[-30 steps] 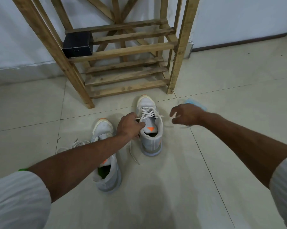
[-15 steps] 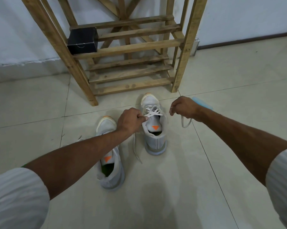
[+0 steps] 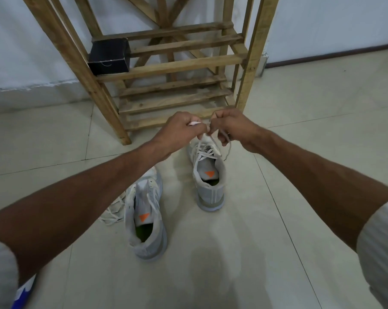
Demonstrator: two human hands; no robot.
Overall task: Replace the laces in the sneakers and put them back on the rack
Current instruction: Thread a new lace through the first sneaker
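Note:
Two grey sneakers with orange tongue marks stand on the tiled floor. The right sneaker point(image 3: 208, 186) is laced with a white lace point(image 3: 205, 151). Above its toe my left hand point(image 3: 180, 128) and my right hand point(image 3: 232, 128) meet, and each pinches an end of that lace. One lace end hangs down from my right hand. The left sneaker point(image 3: 147, 221) lies nearer to me, partly under my left forearm, with a loose white lace point(image 3: 112, 209) bunched on the floor at its left side.
A wooden shoe rack point(image 3: 173, 65) stands against the white wall just beyond my hands. A black box point(image 3: 109, 56) sits on its middle shelf at the left. Something blue and white point(image 3: 24, 291) shows at the lower left edge.
Both hands have lifted and come together above the right sneaker's toe, each with a lace end. The camera has moved closer to the rack.

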